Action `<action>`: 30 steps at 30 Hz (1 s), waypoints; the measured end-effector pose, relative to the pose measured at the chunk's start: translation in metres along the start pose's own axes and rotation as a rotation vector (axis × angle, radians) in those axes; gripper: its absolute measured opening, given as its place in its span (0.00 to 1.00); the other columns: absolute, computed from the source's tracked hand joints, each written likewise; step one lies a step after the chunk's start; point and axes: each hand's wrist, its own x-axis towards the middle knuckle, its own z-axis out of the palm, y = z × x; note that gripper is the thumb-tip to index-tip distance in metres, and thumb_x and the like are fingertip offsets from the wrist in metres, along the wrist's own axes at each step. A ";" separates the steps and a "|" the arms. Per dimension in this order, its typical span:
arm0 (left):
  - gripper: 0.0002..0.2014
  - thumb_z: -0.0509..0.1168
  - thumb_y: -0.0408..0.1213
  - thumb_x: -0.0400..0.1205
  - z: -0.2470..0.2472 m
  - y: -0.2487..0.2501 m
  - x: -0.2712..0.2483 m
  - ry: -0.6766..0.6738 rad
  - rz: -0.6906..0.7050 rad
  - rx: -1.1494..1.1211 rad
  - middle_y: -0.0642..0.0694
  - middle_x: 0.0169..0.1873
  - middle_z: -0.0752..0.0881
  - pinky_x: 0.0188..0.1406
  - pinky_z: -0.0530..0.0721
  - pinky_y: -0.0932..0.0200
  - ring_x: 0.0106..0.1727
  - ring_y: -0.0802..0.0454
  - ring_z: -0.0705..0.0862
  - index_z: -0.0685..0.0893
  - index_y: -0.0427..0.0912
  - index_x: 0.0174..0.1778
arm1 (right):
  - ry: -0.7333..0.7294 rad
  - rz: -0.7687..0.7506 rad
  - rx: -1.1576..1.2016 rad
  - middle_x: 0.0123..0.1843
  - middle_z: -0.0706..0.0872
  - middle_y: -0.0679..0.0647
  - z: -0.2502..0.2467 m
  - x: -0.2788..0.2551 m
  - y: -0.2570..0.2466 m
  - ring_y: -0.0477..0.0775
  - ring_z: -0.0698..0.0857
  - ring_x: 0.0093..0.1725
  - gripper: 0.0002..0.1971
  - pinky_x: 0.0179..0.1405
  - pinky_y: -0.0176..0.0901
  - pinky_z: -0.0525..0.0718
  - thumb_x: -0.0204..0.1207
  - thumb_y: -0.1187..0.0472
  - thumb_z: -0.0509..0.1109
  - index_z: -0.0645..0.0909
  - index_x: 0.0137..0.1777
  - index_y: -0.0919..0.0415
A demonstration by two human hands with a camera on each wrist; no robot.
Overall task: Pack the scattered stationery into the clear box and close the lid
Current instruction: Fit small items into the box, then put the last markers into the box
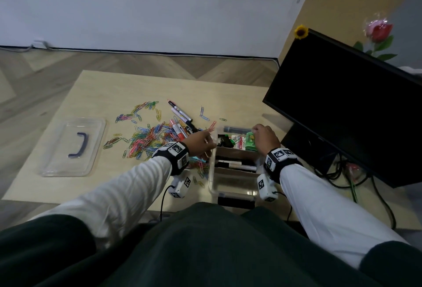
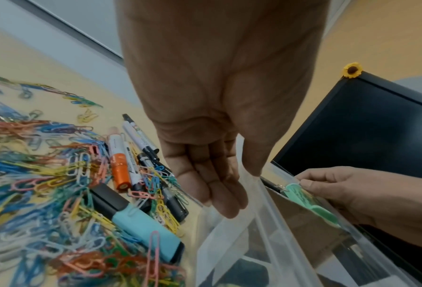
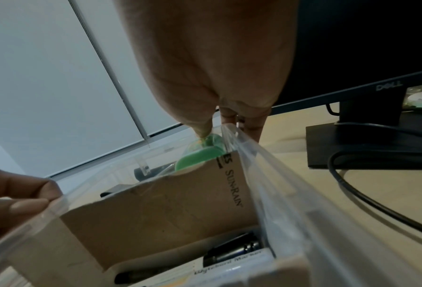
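The clear box (image 1: 212, 173) with cardboard dividers (image 3: 155, 209) stands on the table in front of me. My left hand (image 1: 201, 143) pinches its left rim between thumb and fingers (image 2: 219, 194). My right hand (image 1: 265, 136) holds a green packet (image 1: 250, 141) at the box's far right corner, thumb on the green packet (image 3: 197, 157). Left of the box lie coloured paper clips (image 1: 148, 137), several markers (image 1: 180, 114) and a light blue highlighter (image 2: 141, 225). The clear lid (image 1: 73, 147) with a dark handle lies far left.
A black monitor (image 1: 342, 104) on its stand (image 3: 371, 147) is close to the right of the box, with cables (image 1: 338, 172) trailing beside it. A black object (image 1: 236, 202) sits at the table's near edge against the box. Flowers (image 1: 379, 33) rise behind the monitor.
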 end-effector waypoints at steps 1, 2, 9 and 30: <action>0.12 0.63 0.43 0.86 -0.004 -0.004 -0.002 -0.005 0.003 0.005 0.42 0.39 0.91 0.36 0.90 0.55 0.34 0.49 0.90 0.79 0.35 0.52 | -0.003 -0.001 -0.001 0.64 0.80 0.65 0.001 0.000 -0.005 0.67 0.81 0.60 0.14 0.54 0.51 0.76 0.88 0.62 0.55 0.80 0.64 0.59; 0.12 0.63 0.43 0.86 -0.007 -0.007 -0.004 -0.010 0.011 0.014 0.42 0.40 0.91 0.35 0.89 0.56 0.34 0.50 0.90 0.80 0.36 0.52 | -0.008 0.000 -0.001 0.64 0.80 0.64 0.002 -0.002 -0.010 0.67 0.81 0.61 0.13 0.55 0.51 0.76 0.88 0.61 0.55 0.80 0.65 0.59; 0.11 0.63 0.44 0.86 -0.042 -0.040 0.000 0.116 -0.009 0.155 0.41 0.42 0.90 0.42 0.90 0.51 0.38 0.47 0.90 0.83 0.38 0.48 | 0.105 0.083 -0.053 0.71 0.74 0.63 0.000 -0.018 -0.057 0.68 0.75 0.69 0.19 0.68 0.56 0.73 0.83 0.66 0.61 0.76 0.73 0.59; 0.25 0.63 0.28 0.82 -0.093 -0.091 0.047 0.005 0.206 1.175 0.38 0.70 0.75 0.64 0.78 0.43 0.68 0.38 0.77 0.71 0.43 0.76 | -0.353 -0.139 -0.405 0.61 0.87 0.60 0.110 -0.045 -0.197 0.63 0.87 0.60 0.14 0.44 0.48 0.78 0.87 0.64 0.57 0.83 0.64 0.64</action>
